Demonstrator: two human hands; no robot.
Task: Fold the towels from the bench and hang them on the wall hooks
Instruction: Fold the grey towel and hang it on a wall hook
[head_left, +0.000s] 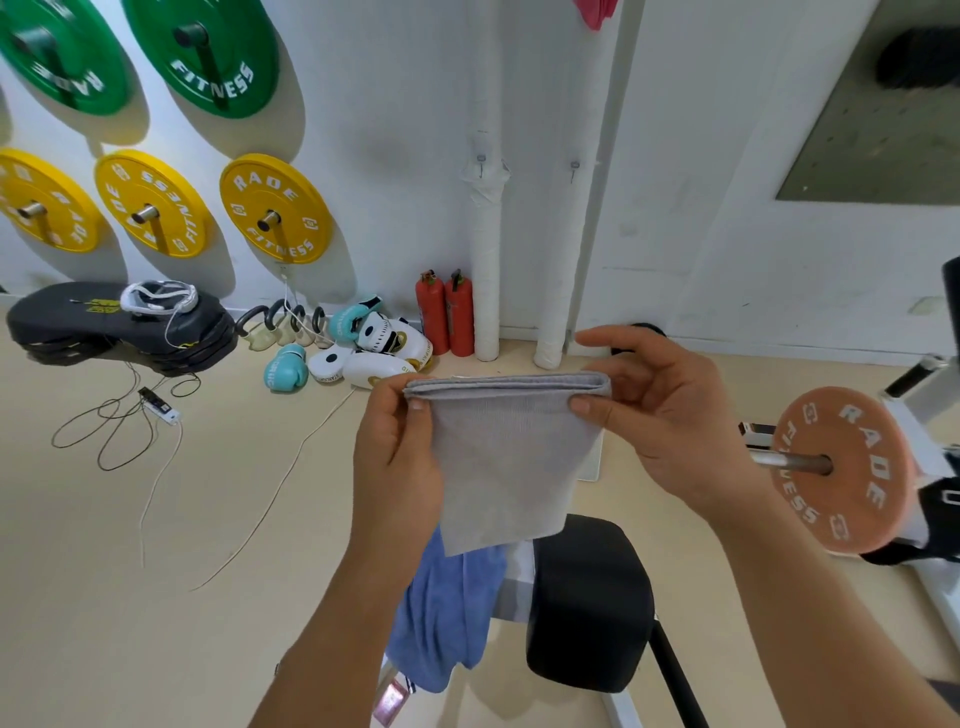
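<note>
Two hands, left hand (397, 462), right hand (670, 415), pinching folded grey towel (506, 457)

Matt grey cloth towel (506, 457), fine-woven; blue towel (447, 613) fluffier terry; bench pad (589, 603) smooth black vinyl; bar (789, 461) shiny metal.

Both hands hold a folded grey cloth towel (506, 452) up, left hand (397, 462) and right hand (660, 410) pinching its top corners; a crumpled blue towel (447, 613) sits below on the black padded bench (589, 603).

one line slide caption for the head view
Both hands, left and right, hold a folded grey towel before the wall hooks.
</note>
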